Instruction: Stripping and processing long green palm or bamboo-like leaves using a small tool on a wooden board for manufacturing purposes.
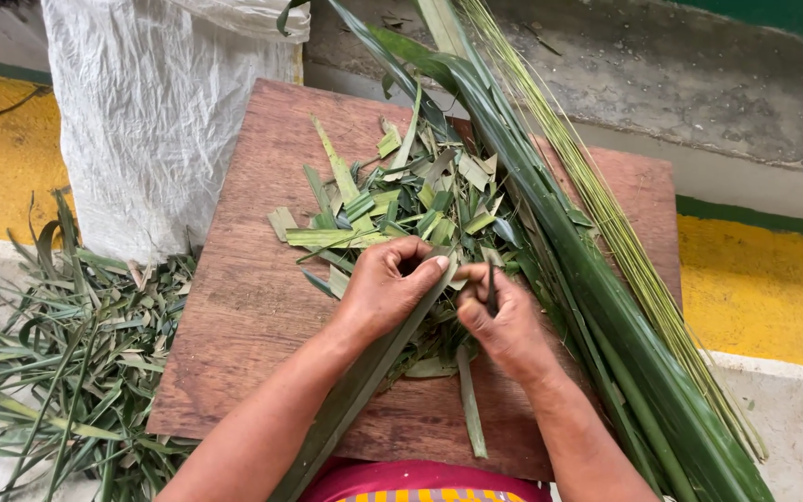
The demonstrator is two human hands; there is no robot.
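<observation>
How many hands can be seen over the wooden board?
2. The left hand grips a long green leaf near the board's centre; the right hand is beside it, pinching a thin strip. None seem hidden.

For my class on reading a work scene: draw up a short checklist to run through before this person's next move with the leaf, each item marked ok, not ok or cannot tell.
1. Left hand has a firm grip on the long green leaf: ok.
2. Right hand pinches a thin dark strip or tool clear of the left fingers: cannot tell what it is.
3. Leaf lies over the wooden board: ok.
4. Board free of clutter: not ok, cut leaf pieces are piled ahead of the hands.
5. Fresh leaves lie close beside the right hand: ok.
</observation>
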